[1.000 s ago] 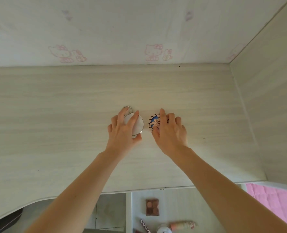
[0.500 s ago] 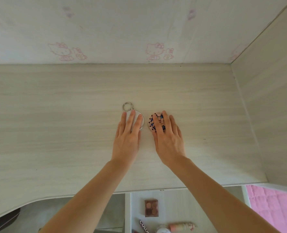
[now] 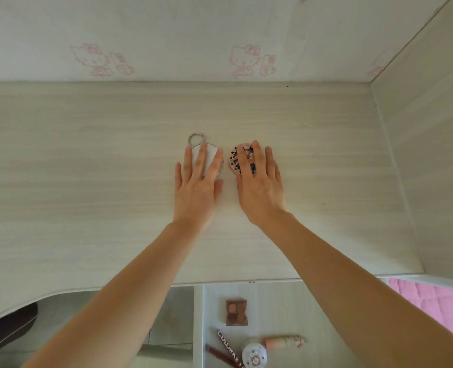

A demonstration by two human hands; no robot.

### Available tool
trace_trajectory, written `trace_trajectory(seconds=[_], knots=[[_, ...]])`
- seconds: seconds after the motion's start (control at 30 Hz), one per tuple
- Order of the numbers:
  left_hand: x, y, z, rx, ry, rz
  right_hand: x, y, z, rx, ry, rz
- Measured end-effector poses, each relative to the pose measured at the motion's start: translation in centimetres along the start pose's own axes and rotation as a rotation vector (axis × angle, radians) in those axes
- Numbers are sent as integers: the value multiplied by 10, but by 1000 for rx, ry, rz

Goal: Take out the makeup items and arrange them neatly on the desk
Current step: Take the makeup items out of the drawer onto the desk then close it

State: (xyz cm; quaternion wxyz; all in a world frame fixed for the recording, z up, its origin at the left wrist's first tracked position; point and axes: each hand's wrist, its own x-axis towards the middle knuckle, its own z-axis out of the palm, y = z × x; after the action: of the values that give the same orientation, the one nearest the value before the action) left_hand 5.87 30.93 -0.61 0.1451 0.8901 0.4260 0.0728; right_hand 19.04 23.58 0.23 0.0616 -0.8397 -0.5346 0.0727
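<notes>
From the head camera, two round compacts sit side by side near the middle of the desk [image 3: 87,181], close but not touching, which reads as the start of a neat row. The white compact [image 3: 211,158] lies under the left hand [image 3: 197,191], its metal ring [image 3: 195,139] pointing toward the back wall; the patterned compact [image 3: 240,160] lies just to its right under the right hand [image 3: 259,187]. Both hands are flat, fingers straight and slightly spread, resting on the lids and gripping nothing; this looks like pressing or nudging the two into line rather than lifting. Both forearms reach forward from the near edge, wrists low, palms down. Below the desk edge, an open drawer [image 3: 286,301] holds more makeup: a square eyeshadow palette [image 3: 236,312], a dark pencil [image 3: 229,349], a small round white case [image 3: 254,353] and a pink tube [image 3: 285,342], so most of the job seems left to do.
</notes>
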Motion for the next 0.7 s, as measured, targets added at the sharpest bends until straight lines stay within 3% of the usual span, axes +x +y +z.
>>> trace_trajectory(seconds=[0.2, 0.47, 0.7], knots=[[-46, 13, -2, -103, 72, 49, -47, 4, -6, 122, 8, -42], [-168, 38, 8, -241, 207, 7, -160, 22, -12, 237, -8, -145], [-269, 65, 38, -266, 157, -39, -254, 33, 5, 331, -28, -282]])
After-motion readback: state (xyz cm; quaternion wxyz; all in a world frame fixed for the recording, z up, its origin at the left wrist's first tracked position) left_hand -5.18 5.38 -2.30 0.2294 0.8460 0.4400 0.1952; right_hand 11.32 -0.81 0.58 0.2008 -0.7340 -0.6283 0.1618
